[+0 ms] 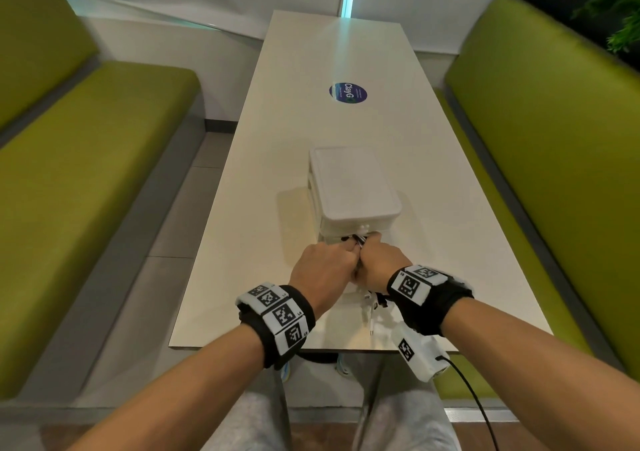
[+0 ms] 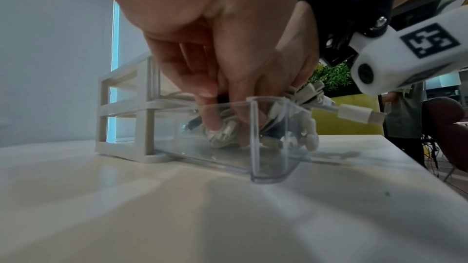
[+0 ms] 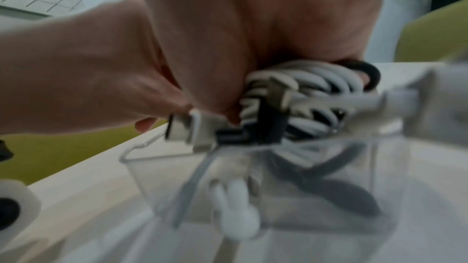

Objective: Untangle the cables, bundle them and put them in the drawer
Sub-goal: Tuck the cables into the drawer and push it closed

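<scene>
Clear plastic marks the open drawer (image 2: pixel 268 139), pulled out toward the person from the white drawer unit (image 1: pixel 353 190) on the table (image 1: pixel 263 208). The bundle of cables (image 3: pixel 298 95) is gripped by both the left hand (image 1: pixel 322 270) and right hand (image 1: pixel 381 260), fingers curled round it, directly above the drawer and partly inside. A white plug (image 2: pixel 359 115) sticks out past the drawer's front, so it is judged that the bundle must be pressed down and away, along the drawer's length toward the unit.

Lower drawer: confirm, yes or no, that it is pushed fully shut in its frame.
No: in the left wrist view the clear lower drawer is pulled out of the white drawer unit, with the cable bundle held over it.
</scene>
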`<state>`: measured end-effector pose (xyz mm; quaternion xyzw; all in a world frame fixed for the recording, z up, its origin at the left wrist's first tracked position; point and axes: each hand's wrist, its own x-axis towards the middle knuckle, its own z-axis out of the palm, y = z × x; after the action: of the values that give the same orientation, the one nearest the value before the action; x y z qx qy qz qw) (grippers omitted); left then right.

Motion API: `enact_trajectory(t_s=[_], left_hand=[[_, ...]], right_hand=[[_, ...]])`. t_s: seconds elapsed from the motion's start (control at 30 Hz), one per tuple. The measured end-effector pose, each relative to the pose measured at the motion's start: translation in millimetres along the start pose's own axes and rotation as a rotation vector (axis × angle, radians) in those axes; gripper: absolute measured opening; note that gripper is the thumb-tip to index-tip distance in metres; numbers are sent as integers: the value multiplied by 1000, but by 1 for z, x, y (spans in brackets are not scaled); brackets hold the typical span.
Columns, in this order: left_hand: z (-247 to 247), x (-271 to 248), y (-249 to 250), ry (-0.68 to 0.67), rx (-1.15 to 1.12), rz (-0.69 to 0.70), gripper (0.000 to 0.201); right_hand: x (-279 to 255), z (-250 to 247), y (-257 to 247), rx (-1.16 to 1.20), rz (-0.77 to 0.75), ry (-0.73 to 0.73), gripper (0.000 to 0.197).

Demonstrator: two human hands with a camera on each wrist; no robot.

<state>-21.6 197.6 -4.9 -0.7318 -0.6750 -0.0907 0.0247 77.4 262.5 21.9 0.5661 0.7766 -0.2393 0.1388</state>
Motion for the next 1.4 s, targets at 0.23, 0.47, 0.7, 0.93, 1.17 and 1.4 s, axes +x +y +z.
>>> enact_trajectory(t_s=[0.23,0.47,0.7,0.93,1.17,1.4], left_hand=[[2,6,-6,-48,-96,3,13],[10,6,-9,0,-229,12,26],[4,3,0,55,-310,18,44],[9,-6,5,62,-310,44,64],[2,1,-1,-39,-349,26,63],[-1,11,-7,-143,-384,-25,39]], right_hand=[[12,-18,-16,-262,-31,-204,50],[19,-17,-21,-296,-98,-214,32],[13,-3,-8,-79,39,-15,51],[3,1,1,201,151,93,46],[12,10,-4,228,174,99,58],[27,-10,-13,-47,100,-106,76]])
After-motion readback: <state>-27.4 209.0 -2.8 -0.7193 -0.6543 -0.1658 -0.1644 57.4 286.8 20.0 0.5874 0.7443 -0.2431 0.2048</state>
